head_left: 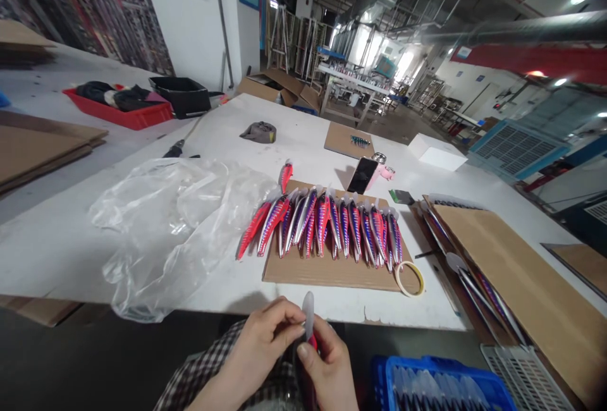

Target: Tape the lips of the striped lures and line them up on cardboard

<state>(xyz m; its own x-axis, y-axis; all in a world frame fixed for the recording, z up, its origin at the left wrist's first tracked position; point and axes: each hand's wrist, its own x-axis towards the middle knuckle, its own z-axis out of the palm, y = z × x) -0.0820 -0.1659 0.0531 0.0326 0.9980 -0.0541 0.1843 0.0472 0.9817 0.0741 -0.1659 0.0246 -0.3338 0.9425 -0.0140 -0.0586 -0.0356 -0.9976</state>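
Well, from the head view, a long white table (57, 240) stands in a factory hall with metal racks, overhead ducts and bright ceiling lights. On it lie a crumpled clear plastic bag (175, 221) and a flat brown cardboard sheet (332, 269) carrying a row of pink-and-purple striped fishing lures (327, 221). A small roll of tape (410, 278) lies at the sheet's right corner. Below the table's near edge, the left hand (263, 338) and right hand (327, 360) are both pinched on a red fishing lure with a clear plastic lip (309, 319). Its long axis stands nearly upright, with the lip pointing up towards the table edge and the body running down between the hands. A blue plastic crate (436, 386) sits low to the right.
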